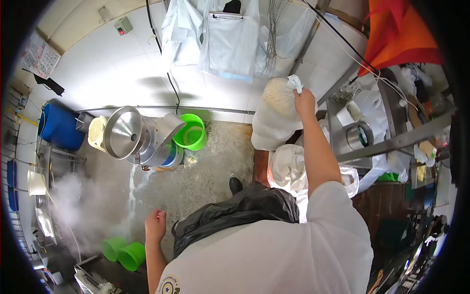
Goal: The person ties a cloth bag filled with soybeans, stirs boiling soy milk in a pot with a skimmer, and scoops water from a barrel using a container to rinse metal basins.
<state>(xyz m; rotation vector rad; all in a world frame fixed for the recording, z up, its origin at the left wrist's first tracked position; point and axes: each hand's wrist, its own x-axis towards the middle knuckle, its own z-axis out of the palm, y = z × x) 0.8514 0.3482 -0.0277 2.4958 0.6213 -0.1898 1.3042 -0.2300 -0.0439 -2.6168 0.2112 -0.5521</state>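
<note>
My right hand [304, 102] is closed on the knotted white top of a clear plastic bag [278, 96] filled with pale grainy material. That bag rests on a large white sack [268, 128] near the wall. My left hand [155, 223] hangs low at my left side, fingers curled, over the wet floor; whether anything small is in it cannot be made out. Below the held bag, white cloth or sacking [288, 169] lies bunched in an open sack.
A metal machine with a round hopper [123, 133] stands left of a green bucket [192, 132]. Two green buckets [131, 256] sit lower left beside steam. A blue barrel [61, 126] is far left. A metal shelf [391, 110] with containers stands at right.
</note>
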